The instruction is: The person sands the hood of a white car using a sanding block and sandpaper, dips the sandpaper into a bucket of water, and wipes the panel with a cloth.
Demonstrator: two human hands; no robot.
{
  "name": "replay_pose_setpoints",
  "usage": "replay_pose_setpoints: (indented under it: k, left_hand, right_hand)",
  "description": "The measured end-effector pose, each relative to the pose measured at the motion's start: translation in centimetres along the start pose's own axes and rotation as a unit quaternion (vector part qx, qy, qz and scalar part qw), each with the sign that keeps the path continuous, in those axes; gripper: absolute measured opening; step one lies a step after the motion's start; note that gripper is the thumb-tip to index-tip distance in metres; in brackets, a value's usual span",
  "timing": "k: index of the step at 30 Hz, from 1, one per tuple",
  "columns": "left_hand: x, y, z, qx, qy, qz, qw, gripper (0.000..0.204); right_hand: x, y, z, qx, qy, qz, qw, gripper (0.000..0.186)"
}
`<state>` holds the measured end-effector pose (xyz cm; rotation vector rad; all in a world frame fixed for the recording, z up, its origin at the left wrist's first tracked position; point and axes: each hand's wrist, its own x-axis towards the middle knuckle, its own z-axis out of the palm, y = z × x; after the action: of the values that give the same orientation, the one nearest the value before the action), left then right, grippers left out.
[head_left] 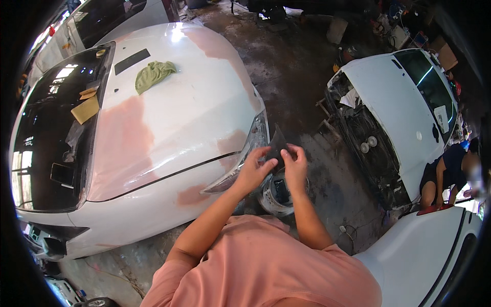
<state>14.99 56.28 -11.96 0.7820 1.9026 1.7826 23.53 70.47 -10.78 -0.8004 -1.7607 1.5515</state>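
My left hand (255, 171) and my right hand (295, 168) pinch a small dark grey sheet that looks like sandpaper (277, 139) between thumbs and fingers. One pointed corner of it sticks up above my fingertips. I hold it just off the front corner of a white car (189, 123), near its headlight (257, 130). Pinkish patches (125, 138) mark the hood and front corner. Below my hands stands a white bucket (266, 199) with something dark in it, partly hidden by my right forearm.
A green cloth (153, 77) and a dark flat strip (132, 61) lie on the hood. To the right stands another white car (394, 102), its front end stripped. A person (442, 174) crouches by a white car body (419, 256) at the lower right.
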Motion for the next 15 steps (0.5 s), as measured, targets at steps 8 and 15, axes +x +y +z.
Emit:
replay_pose_setpoints:
  k: [8, 15]
  left_hand:
    - [0.2, 0.7, -1.0, -0.214, 0.011, -0.088, 0.973, 0.034]
    - [-1.2, 3.7, -7.7, -0.249, -0.010, -0.151, 0.957, 0.039]
  right_hand:
    - [-4.5, -0.4, 2.7, -0.061, -0.150, -0.148, 0.976, 0.042]
    - [0.2, -0.5, 1.3, 0.127, -0.208, 0.082, 0.966, 0.047]
